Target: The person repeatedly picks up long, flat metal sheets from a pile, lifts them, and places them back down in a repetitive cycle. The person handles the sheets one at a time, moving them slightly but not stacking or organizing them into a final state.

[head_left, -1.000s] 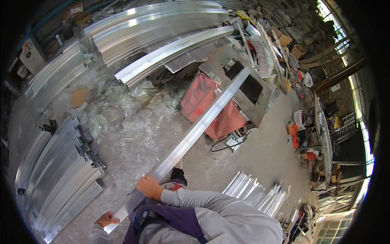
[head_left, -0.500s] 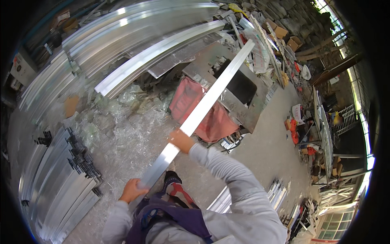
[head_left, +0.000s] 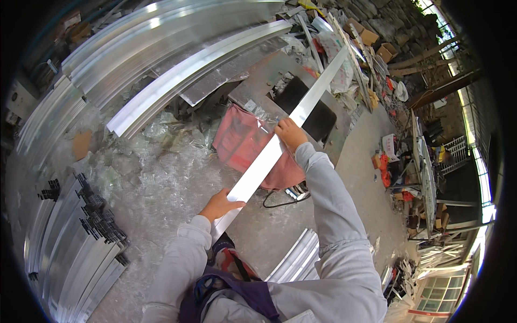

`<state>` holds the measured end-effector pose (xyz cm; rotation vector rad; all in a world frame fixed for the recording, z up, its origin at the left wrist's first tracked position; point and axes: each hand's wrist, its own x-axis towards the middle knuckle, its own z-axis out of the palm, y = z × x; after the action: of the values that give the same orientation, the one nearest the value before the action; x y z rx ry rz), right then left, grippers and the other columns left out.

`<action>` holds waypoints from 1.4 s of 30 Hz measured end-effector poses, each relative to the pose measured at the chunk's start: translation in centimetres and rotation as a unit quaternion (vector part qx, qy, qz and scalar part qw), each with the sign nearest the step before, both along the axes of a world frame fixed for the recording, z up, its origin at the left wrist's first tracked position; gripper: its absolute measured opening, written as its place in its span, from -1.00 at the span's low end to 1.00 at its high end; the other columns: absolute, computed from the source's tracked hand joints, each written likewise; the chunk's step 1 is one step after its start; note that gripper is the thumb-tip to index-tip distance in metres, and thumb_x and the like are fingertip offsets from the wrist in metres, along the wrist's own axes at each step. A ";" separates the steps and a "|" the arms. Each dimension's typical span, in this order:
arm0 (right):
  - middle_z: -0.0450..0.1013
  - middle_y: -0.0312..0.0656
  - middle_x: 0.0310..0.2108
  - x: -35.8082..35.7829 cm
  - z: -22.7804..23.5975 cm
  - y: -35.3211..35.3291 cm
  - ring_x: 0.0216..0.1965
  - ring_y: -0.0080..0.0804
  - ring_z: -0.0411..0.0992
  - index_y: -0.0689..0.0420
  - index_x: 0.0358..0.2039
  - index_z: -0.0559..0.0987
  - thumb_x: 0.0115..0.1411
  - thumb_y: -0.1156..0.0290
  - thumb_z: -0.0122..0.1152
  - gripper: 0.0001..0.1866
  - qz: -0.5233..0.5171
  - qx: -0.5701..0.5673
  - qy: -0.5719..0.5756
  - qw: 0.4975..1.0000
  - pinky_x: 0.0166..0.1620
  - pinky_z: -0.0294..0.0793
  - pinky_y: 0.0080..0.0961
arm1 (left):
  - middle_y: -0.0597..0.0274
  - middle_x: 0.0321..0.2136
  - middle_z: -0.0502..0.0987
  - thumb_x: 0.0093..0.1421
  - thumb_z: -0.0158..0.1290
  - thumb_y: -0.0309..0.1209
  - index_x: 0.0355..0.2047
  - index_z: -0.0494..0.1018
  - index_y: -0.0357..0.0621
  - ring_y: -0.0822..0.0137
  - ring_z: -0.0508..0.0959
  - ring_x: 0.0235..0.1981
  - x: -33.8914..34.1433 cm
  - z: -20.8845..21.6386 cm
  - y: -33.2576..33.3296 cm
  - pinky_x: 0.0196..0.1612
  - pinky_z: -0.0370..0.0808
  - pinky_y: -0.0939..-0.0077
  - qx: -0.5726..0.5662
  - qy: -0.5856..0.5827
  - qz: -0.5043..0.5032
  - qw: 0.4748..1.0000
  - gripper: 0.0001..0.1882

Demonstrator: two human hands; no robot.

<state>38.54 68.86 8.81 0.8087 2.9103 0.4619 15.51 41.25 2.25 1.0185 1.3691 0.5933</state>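
Clock read from picture centre, 12 at top. Both hands were on one long silvery metal bar (head_left: 258,171), which ran slantwise from 7 o'clock up to 1 o'clock. Left hand (head_left: 219,205), at 7, closed round the bar near its close end, thumb across the top face. Right hand (head_left: 291,133), at 1 to 2, gripped it farther along, fingers bent over it; underside of both grips hidden.

The bar crossed over a red cloth (head_left: 239,134) at 11 and a black rectangular panel (head_left: 288,97) at 1, on a grey bench (head_left: 257,85), and covered part of each. Couldn't tell whether it touched the bench. Its far end overlapped clutter at 1, near white sacking (head_left: 341,78).

Around: long metal profiles (head_left: 177,46) piled at 11; another stack (head_left: 75,253) with dark-ended pieces at 8; shorter silvery lengths (head_left: 296,258) at 5, beside the right sleeve; black cable (head_left: 280,205) at 5, below the cloth. Crumpled clear plastic (head_left: 156,145) and a brown cardboard piece (head_left: 82,145) lay at 9. Cardboard boxes (head_left: 386,52) at 2, orange-red bag (head_left: 384,171) at 3.
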 end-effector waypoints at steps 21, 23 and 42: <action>0.37 -0.19 -0.38 -25.0 -9.6 -58.6 -0.25 -0.25 0.37 0.10 -0.39 0.46 0.03 0.39 0.06 -0.88 0.230 -0.268 0.247 0.903 -0.09 0.32 -0.35 | -0.10 -0.12 0.57 0.28 -0.63 0.34 -0.13 0.56 -0.30 0.07 0.49 0.00 -25.5 -9.2 -63.6 0.12 0.27 0.25 -0.427 0.207 0.106 0.874 -0.01; 0.37 -0.20 -0.38 -24.5 -9.7 -57.8 -0.25 -0.25 0.37 0.10 -0.38 0.45 0.03 0.37 0.08 -0.86 0.233 -0.265 0.203 0.913 -0.09 0.32 -0.34 | -0.18 -0.11 0.54 0.26 -0.59 0.36 -0.16 0.57 -0.29 -0.01 0.47 0.03 -25.4 -10.1 -62.6 0.12 0.28 0.26 -0.408 0.183 0.092 0.890 -0.02; 0.44 -0.21 -0.14 3.3 1.9 5.2 0.09 -0.26 0.33 0.05 -0.22 0.50 0.12 0.44 0.04 -0.81 -0.072 0.073 -0.004 0.995 0.30 0.13 -0.25 | -0.29 -0.06 0.50 0.08 0.07 0.25 -0.03 0.45 -0.48 -0.09 0.49 0.01 2.4 6.2 8.8 0.07 0.37 0.26 0.016 0.082 -0.050 0.995 -0.12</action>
<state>41.86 74.03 10.75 1.0251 2.8100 0.6667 17.86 50.01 8.43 1.1759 1.4445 0.4662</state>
